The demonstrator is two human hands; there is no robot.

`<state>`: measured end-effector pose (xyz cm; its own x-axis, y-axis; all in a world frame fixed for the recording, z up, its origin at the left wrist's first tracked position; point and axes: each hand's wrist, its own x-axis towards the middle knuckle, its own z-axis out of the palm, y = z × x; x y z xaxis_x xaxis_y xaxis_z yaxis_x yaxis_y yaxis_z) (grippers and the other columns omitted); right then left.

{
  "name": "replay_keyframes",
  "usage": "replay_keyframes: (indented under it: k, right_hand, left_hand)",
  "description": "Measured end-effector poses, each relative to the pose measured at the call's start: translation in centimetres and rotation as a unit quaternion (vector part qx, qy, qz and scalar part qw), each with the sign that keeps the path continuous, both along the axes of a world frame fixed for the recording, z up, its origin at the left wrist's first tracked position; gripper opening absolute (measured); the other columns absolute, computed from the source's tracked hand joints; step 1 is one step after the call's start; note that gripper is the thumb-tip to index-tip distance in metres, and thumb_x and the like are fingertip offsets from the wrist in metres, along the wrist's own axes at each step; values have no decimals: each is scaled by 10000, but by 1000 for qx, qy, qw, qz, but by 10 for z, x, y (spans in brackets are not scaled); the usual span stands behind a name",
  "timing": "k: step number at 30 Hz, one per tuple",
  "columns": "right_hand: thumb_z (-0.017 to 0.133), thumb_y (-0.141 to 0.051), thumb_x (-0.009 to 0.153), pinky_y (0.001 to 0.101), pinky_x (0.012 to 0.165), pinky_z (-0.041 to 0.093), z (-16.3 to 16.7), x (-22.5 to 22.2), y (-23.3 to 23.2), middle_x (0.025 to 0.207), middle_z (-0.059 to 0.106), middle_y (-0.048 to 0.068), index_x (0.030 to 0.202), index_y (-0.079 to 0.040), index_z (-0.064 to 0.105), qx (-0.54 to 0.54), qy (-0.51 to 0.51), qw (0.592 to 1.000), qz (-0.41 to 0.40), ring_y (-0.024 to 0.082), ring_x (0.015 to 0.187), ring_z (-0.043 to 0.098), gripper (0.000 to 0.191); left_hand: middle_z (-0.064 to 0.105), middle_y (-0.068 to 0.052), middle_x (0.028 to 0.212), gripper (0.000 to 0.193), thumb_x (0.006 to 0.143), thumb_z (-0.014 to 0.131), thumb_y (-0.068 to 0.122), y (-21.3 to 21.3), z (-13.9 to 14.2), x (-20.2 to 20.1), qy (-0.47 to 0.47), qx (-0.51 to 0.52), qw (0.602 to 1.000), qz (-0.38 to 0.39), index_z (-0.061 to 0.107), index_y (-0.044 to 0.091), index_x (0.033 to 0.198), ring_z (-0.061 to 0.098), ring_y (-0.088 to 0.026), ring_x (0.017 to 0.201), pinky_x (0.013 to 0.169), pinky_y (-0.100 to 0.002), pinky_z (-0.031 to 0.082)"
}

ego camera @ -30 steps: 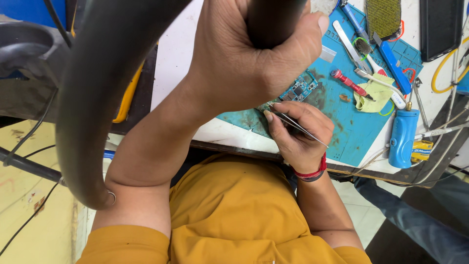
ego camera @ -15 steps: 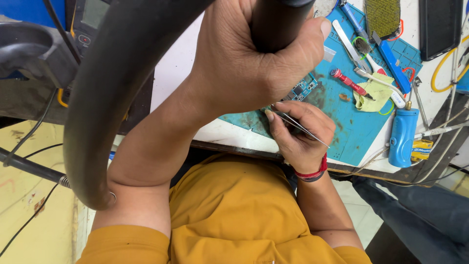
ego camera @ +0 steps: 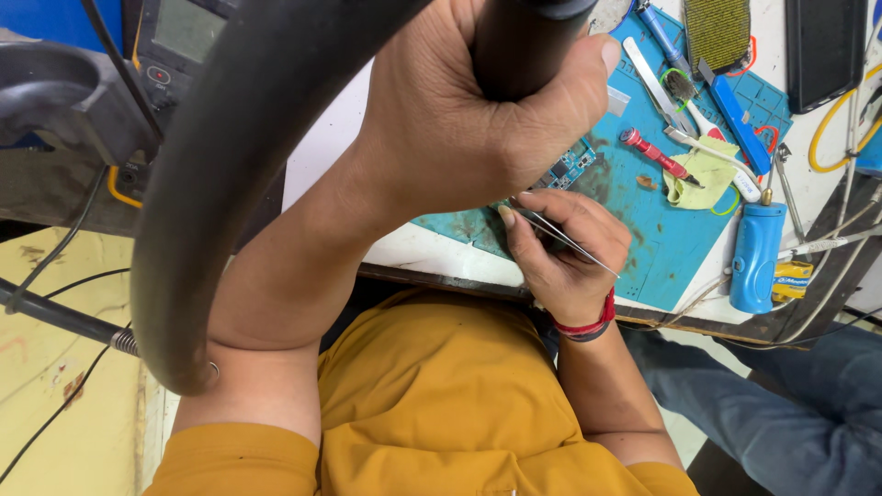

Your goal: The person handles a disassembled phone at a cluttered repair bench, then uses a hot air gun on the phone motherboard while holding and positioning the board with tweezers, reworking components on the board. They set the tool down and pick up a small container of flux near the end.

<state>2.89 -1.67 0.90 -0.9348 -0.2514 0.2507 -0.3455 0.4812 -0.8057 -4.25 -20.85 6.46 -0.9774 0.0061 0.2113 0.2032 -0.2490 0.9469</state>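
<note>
Black and smooth, the thick handle [ego camera: 519, 41] of a hose-fed tool stands upright in the left hand [ego camera: 469, 119], whose fingers wrap fully around it in a tight fist. From it a wide black rubber hose [ego camera: 230, 165] arcs down past the bent left forearm. Just below, the right hand [ego camera: 556, 253] rests its heel near the table's front edge, fingers curled, thumb and forefinger pinching thin metal tweezers [ego camera: 565, 241] whose rear end slants out to the right over the knuckles. The tweezer tips are hidden under the left hand. A red band circles the right wrist.

Between the two hands a small green circuit board [ego camera: 571, 167] peeks out, lying on a teal silicone work mat [ego camera: 657, 248], stained and marked with moulded squares. Farther right on the mat lie a red-handled screwdriver [ego camera: 654, 153], a crumpled yellow-green cloth [ego camera: 703, 174] and a small brush [ego camera: 675, 78]; a blue cylindrical tool [ego camera: 758, 257] sits at the mat's edge on the white table [ego camera: 331, 138]. At far left stands a grey meter [ego camera: 179, 41] with a screen.
</note>
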Motion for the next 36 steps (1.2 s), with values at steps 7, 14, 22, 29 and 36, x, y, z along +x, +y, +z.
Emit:
replay_keyframes:
  k: [7, 14, 22, 29, 36]
  right_hand:
    - [833, 52, 898, 256, 752, 574, 2, 2, 0, 993, 744, 141, 1054, 41, 721, -2, 0, 1000, -1, 194, 869, 724, 192]
    - [829, 58, 898, 248, 710, 560, 2, 2, 0, 953, 738, 129, 1033, 39, 722, -6, 0, 1000, -5, 175, 797, 707, 173]
    - [832, 43, 909, 246, 716, 558, 2, 3, 1, 957, 744, 132, 1025, 32, 728, 4, 7, 1000, -24, 166, 774, 715, 157]
    - [836, 11, 925, 274, 770, 578, -5, 4, -3, 1003, 747, 154, 1066, 23, 721, 37, 52, 997, -49, 222, 886, 741, 182]
    - [842, 6, 907, 289, 788, 577, -11, 2, -6, 985, 744, 156, 1046, 20, 720, 46, 76, 994, -60, 247, 886, 743, 185]
  left_hand:
    - [665, 14, 704, 194, 1022, 699, 52, -3, -5, -1, 38, -30, 999, 9, 641, 38, 838, 669, -18, 662, 584, -212, 531]
    - [553, 24, 639, 321, 1043, 715, 24, -3, -7, -2, 59, -46, 997, 11, 576, 10, 753, 500, -31, 564, 524, -236, 397]
    - [489, 22, 645, 374, 1085, 705, -32, -6, -8, -3, 83, -20, 996, 8, 524, 7, 760, 448, -37, 561, 525, -245, 344]
    - [504, 61, 664, 356, 1101, 691, -76, -2, -9, -1, 62, 48, 997, 17, 560, 6, 780, 444, -14, 572, 521, -233, 333]
    - [491, 53, 667, 358, 1089, 679, -90, -4, -15, -3, 82, 50, 995, 38, 543, 4, 772, 453, -20, 582, 525, -236, 348]
